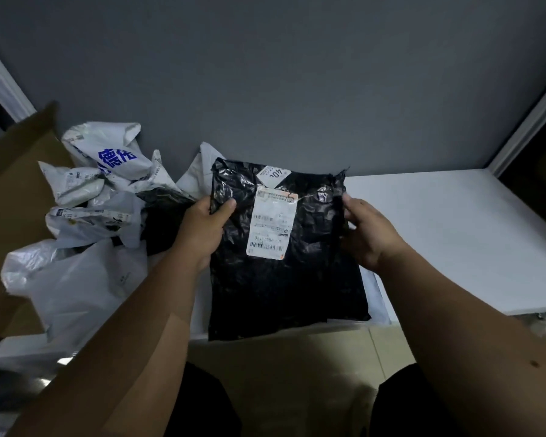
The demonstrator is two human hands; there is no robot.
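Note:
A black plastic mailer bag point(284, 279) lies in the middle, its lower edge hanging over the front of a white table point(454, 234). A white shipping label point(270, 223) with barcodes is stuck on its upper half, and a small white tag point(273, 175) sits near its top edge. My left hand point(202, 228) grips the bag's left edge, thumb on top. My right hand point(364, 228) holds the right edge, fingers curled round it.
An open cardboard box point(13, 190) at the left holds several crumpled white and grey mailer bags point(101, 171). Another white mailer point(199, 171) peeks from behind the black bag. A grey wall point(281, 74) stands behind the table. My knees are below.

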